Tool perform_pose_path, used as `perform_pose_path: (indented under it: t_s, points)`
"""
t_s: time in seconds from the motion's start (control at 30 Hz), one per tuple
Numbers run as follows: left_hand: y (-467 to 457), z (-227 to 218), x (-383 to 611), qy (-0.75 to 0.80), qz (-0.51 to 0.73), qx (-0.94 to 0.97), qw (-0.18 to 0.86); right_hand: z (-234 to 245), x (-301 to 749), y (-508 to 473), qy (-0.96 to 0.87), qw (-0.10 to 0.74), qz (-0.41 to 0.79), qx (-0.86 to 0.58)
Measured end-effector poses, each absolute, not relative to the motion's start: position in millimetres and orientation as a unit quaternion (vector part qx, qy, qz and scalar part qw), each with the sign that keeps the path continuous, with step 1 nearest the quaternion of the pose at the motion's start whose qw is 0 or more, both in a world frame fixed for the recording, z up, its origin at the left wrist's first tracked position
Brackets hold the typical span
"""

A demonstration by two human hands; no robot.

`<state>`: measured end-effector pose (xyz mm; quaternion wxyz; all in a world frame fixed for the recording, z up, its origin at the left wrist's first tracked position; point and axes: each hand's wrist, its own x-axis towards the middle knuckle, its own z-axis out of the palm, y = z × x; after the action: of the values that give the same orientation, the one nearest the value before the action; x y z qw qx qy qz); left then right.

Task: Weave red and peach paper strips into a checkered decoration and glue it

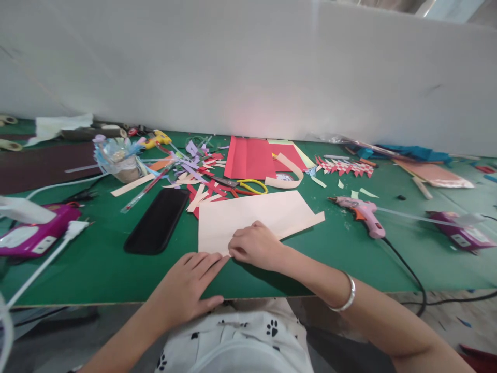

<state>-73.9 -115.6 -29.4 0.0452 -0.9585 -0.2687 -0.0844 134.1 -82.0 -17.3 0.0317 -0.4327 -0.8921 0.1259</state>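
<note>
A cream sheet of paper (256, 215) lies flat on the green table (97, 264) in front of me. My right hand (254, 244) rests on the sheet's near edge with its fingers curled, pressing the paper down. My left hand (186, 287) lies flat and spread on the table's front edge, fingertips touching the sheet's near left corner. A silver bangle (347, 294) circles my right wrist. Neither hand lifts anything.
A black phone (157, 221) lies left of the sheet. Behind it are yellow-handled scissors (240, 185), red paper (252, 158) and several paper strips. A pink glue gun (363, 212) with its cord lies to the right, purple glue guns (33, 233) at both sides, a white wall behind.
</note>
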Motion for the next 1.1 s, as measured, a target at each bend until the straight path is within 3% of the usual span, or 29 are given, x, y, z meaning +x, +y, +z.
perform_pose_path:
  t_s: [0.6, 1.1]
  points:
    - [-114, -33, -109, -0.297, -0.133, -0.945, 0.021, -6, 117, -91, -0.861, -0.002, 0.114, -0.495]
    - [-116, -29, -107, -0.313, -0.128, -0.941, 0.017, -13, 170, -95, -0.815, 0.079, 0.174, -0.546]
